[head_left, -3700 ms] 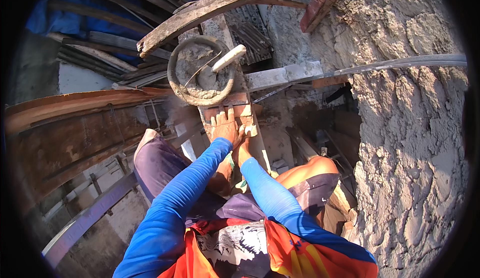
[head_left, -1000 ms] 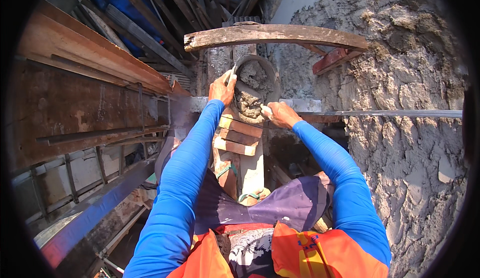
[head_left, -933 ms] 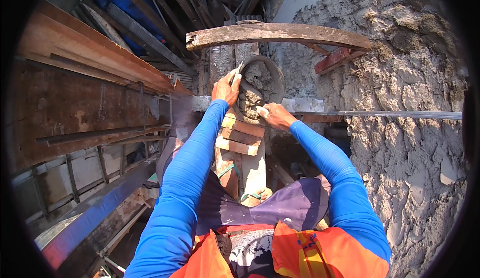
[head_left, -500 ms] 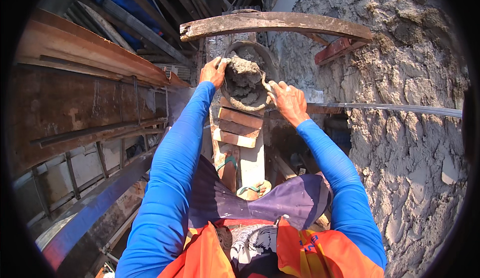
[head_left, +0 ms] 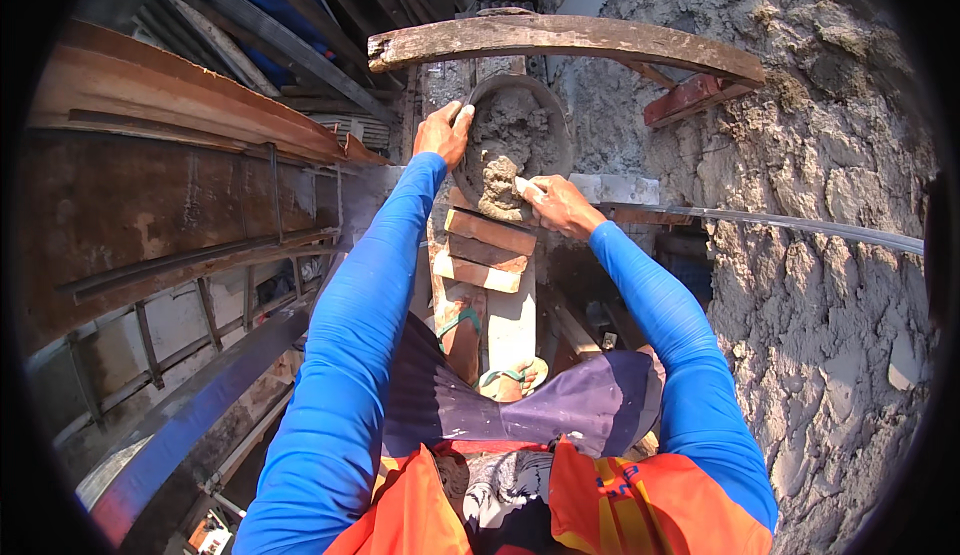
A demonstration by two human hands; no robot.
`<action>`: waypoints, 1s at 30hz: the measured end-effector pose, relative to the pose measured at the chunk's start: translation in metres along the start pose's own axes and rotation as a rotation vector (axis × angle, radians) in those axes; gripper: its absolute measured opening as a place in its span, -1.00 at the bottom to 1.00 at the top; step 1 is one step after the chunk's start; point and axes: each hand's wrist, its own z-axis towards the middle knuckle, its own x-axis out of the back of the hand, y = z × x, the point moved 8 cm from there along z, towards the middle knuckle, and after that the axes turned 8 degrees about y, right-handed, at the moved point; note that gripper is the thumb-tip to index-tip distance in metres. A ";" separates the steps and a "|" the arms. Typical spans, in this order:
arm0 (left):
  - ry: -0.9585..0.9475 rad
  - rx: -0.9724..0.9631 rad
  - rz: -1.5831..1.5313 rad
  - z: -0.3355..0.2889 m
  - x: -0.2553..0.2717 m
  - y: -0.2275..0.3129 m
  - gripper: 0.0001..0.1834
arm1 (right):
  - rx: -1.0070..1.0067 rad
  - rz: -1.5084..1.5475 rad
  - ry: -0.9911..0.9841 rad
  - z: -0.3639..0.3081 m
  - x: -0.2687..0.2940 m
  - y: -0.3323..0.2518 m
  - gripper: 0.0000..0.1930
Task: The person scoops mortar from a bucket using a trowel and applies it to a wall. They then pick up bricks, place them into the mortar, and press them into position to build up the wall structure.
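A round, mortar-crusted bucket point(head_left: 566, 137) stands on the plank in front of me, with wet grey mortar point(head_left: 512, 120) inside. My left hand point(head_left: 444, 135) is closed on its left rim. At the near side of the bucket, my right hand point(head_left: 562, 206) is closed round the handle of a trowel point(head_left: 522, 186). A lump of mortar point(head_left: 499, 191) covers the trowel's blade, so its shape is hidden. Just below the bucket, several short wood pieces point(head_left: 488, 251) lie across the plank.
A curved wooden beam point(head_left: 560, 35) spans beyond the bucket. To the right rises a rough mortared wall point(head_left: 800, 305), with a clear strip or hose point(head_left: 800, 222) reaching toward it. Wooden boards point(head_left: 190, 105) line the left. My sandalled feet point(head_left: 510, 380) stand on the narrow plank point(head_left: 512, 330).
My right hand has drawn the trowel from the bucket's right side toward its near edge, with mortar on it. My left hand has shifted slightly up and right along the rim.
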 end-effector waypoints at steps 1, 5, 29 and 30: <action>0.016 -0.014 -0.007 0.004 0.000 -0.005 -0.38 | 0.062 -0.038 0.039 -0.008 0.004 -0.010 -0.59; -0.022 0.030 0.005 0.020 0.001 -0.016 -0.42 | 0.524 -0.346 0.407 -0.038 0.042 -0.047 -0.66; -0.125 -0.005 0.107 0.018 -0.017 0.024 -0.42 | 0.110 0.009 0.092 -0.053 0.024 -0.016 -0.61; -0.104 0.001 0.091 0.023 -0.017 0.019 -0.38 | 0.207 -0.009 0.151 -0.053 0.029 -0.015 -0.58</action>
